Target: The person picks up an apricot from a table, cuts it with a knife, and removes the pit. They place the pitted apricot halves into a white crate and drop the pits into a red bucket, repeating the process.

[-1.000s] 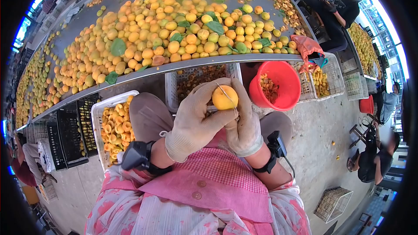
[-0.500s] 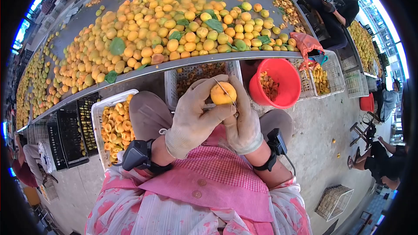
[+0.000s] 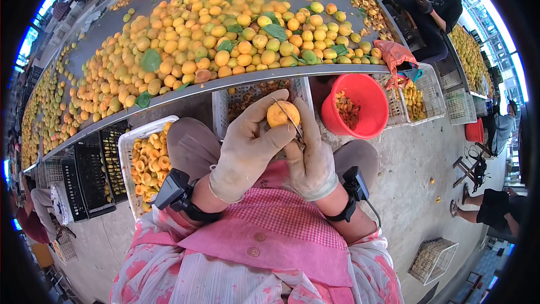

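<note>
Between thumb and fingers, my gloved left hand (image 3: 241,155) grips a yellow-orange apricot (image 3: 275,115) in front of my lap. A thin knife (image 3: 292,121) is in my gloved right hand (image 3: 313,164), its blade lying across the apricot's right side. The fingertips of both hands nearly meet around the fruit. The knife's handle is mostly hidden by the right fingers, and how deep the blade sits is hard to see.
A metal table (image 3: 225,81) ahead bears many apricots and leaves. A white crate of halved apricots (image 3: 151,160) stands left. Below the table are another crate (image 3: 220,115) and a red bucket (image 3: 368,126) with fruit pieces. An orange bag (image 3: 394,53) hangs right. People sit nearby.
Both hands have shifted slightly left, and the apricot has moved a little left and up with them. The blade now lies across its right side. A person at far right has changed posture.
</note>
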`<state>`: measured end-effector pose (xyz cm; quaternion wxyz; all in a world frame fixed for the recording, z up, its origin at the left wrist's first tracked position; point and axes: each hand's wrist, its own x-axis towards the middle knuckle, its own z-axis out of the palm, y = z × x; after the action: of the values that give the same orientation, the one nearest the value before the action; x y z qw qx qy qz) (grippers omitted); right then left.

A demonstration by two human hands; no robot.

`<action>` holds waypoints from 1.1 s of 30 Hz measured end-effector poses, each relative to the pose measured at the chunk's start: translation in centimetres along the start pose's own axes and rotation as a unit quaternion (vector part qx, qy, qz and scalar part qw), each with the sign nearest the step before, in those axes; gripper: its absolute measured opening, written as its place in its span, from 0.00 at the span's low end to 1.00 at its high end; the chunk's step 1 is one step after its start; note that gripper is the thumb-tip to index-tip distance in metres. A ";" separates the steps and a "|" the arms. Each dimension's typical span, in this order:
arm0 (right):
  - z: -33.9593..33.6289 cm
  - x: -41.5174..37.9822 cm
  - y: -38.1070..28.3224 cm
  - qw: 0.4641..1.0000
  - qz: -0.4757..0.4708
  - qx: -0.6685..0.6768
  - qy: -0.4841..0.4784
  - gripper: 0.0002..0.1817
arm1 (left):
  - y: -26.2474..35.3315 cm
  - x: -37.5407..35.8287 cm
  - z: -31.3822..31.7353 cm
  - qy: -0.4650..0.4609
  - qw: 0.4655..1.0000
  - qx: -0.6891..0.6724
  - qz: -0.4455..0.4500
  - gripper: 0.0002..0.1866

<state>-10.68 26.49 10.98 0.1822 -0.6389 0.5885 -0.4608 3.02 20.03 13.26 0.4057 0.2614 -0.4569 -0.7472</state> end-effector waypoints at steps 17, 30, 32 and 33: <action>0.2 -0.3 0.2 0.999 -0.002 -0.029 -0.013 0.35 | -0.4 -0.1 -0.3 0.051 0.987 -0.147 -0.029 0.26; 0.6 -0.7 0.6 0.999 0.018 -0.033 -0.015 0.35 | -0.5 -0.2 -0.6 0.010 0.995 0.101 -0.026 0.24; 0.2 -0.6 0.4 0.999 0.023 -0.026 -0.028 0.35 | -0.3 -0.2 -1.3 -0.005 0.990 0.126 -0.059 0.23; 0.0 -0.5 0.4 0.999 0.028 -0.020 -0.041 0.36 | -0.5 -0.3 -1.8 -0.029 0.964 0.263 0.013 0.22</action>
<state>-10.83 26.83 10.44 0.2063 -0.6442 0.6073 -0.4167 4.33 19.55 12.04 0.3191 0.3311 -0.6519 -0.6030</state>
